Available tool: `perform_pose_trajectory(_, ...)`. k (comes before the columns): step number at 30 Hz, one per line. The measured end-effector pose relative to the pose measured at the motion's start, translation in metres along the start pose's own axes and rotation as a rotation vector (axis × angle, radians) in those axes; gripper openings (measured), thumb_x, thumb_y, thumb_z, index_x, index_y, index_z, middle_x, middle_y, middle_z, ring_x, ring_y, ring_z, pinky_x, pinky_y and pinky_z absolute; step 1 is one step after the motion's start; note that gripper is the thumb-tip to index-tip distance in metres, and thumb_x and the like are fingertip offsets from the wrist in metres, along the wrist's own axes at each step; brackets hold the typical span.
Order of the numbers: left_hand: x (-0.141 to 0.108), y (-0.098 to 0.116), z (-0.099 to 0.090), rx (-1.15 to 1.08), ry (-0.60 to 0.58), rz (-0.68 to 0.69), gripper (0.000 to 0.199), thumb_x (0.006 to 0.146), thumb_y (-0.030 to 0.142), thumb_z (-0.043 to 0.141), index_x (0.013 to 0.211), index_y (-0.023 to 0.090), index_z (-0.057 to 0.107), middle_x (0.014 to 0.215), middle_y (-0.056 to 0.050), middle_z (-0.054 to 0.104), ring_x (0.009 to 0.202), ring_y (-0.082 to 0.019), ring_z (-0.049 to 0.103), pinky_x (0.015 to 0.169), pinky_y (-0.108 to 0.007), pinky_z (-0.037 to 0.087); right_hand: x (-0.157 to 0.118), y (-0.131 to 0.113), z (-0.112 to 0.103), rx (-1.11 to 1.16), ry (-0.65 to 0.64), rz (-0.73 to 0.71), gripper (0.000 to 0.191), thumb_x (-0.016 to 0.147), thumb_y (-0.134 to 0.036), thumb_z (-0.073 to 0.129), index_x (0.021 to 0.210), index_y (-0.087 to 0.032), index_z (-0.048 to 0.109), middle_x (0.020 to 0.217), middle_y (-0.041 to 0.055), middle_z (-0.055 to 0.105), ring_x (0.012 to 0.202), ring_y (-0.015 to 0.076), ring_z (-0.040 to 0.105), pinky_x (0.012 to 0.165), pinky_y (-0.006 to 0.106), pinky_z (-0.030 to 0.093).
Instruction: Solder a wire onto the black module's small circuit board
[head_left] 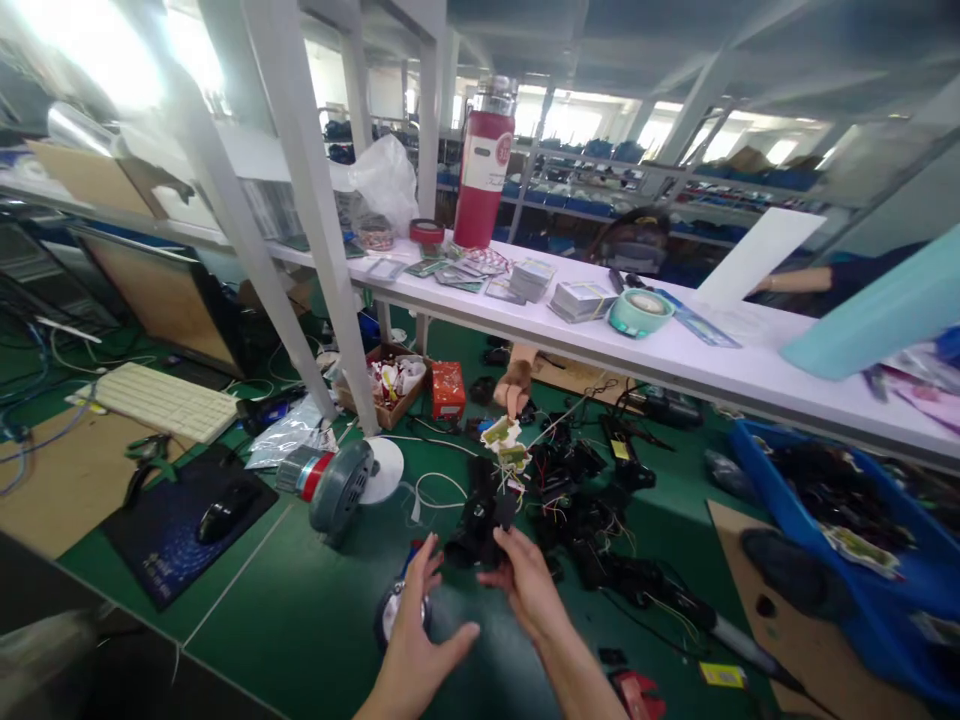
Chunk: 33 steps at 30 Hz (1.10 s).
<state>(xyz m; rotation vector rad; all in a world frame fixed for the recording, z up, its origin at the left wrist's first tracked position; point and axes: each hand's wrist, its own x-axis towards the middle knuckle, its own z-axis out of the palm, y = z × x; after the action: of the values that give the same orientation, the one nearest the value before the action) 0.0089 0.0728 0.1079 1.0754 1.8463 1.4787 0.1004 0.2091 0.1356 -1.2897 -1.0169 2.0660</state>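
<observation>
Two bare hands reach over a green table (300, 620). The right hand (525, 580) pinches a small black electronic part (480, 520) between fingers and thumb, holding it just above the table, with thin coloured wires trailing from it. The left hand (416, 630) is open, fingers spread, just beside the part but not gripping it; below its fingers lies one round black-and-white object (394, 610), too hidden to name.

Behind the part lies a heap of black parts and wires (592, 490), too tangled to count. To the left stand one grey round device (341, 485), one white keyboard (165, 400), and one black mouse (225, 510) on one dark mouse pad (165, 540). One small red box (448, 388) sits beside one open cardboard box (386, 385). One blue bin (847, 510) stands at the right.

A white shelf (675, 360) above carries one red bottle (484, 170), one roll of tape (640, 312) and two stacks of cards (581, 300).
</observation>
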Motion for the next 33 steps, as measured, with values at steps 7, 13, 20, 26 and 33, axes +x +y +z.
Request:
perform_pose_trajectory(7,0.015,-0.021,-0.039,0.038,0.114,-0.103,0.056,0.064,0.031,0.069,0.114,0.016,0.048,0.114,-0.013,0.052,0.109,-0.031,0.053,0.094,-0.049,0.044,-0.027,0.068,0.057,0.171,0.065,0.027,0.053,0.046,-0.048,0.08,0.083,-0.013,0.066,0.082,0.0039,0.067,0.068,0.0121,0.056,0.055,0.02,0.043)
perform_pose_trajectory(13,0.024,-0.045,-0.076,0.069,-0.089,-0.063,0.038,0.066,0.028,0.064,0.103,0.018,0.058,0.1,-0.007,0.062,0.095,-0.026,0.06,0.087,-0.043,0.048,-0.019,0.094,0.059,0.308,0.235,0.144,0.054,0.042,-0.047,0.082,0.08,-0.014,0.06,0.066,-0.0016,0.061,0.058,0.0084,0.054,0.046,0.016,0.039)
perform_pose_trajectory(20,0.033,-0.055,-0.097,0.181,-0.129,0.055,0.04,0.068,0.022,0.054,0.108,0.02,0.058,0.112,-0.008,0.062,0.107,-0.024,0.057,0.097,-0.043,0.043,0.004,0.096,0.059,0.561,0.356,0.23,0.035,0.051,-0.02,0.082,0.064,-0.014,0.05,0.048,-0.0074,0.048,0.04,0.0009,0.043,0.033,0.01,0.027)
perform_pose_trajectory(26,0.037,-0.059,-0.103,0.202,-0.107,0.042,0.04,0.067,0.026,0.057,0.106,0.019,0.059,0.11,-0.009,0.062,0.105,-0.026,0.057,0.096,-0.045,0.044,0.015,0.094,0.053,0.608,0.433,0.244,0.023,0.071,-0.013,0.069,0.062,-0.016,0.047,0.049,-0.007,0.047,0.042,0.0,0.047,0.039,0.007,0.037)
perform_pose_trajectory(33,0.042,-0.074,-0.112,0.168,-0.034,-0.07,0.048,0.064,0.035,0.065,0.109,0.018,0.056,0.109,-0.008,0.061,0.099,-0.026,0.06,0.091,-0.044,0.047,-0.011,0.11,0.063,0.219,0.28,0.197,0.013,0.067,-0.021,0.069,0.067,-0.012,0.059,0.063,0.0036,0.062,0.049,0.0074,0.054,0.044,0.018,0.042)
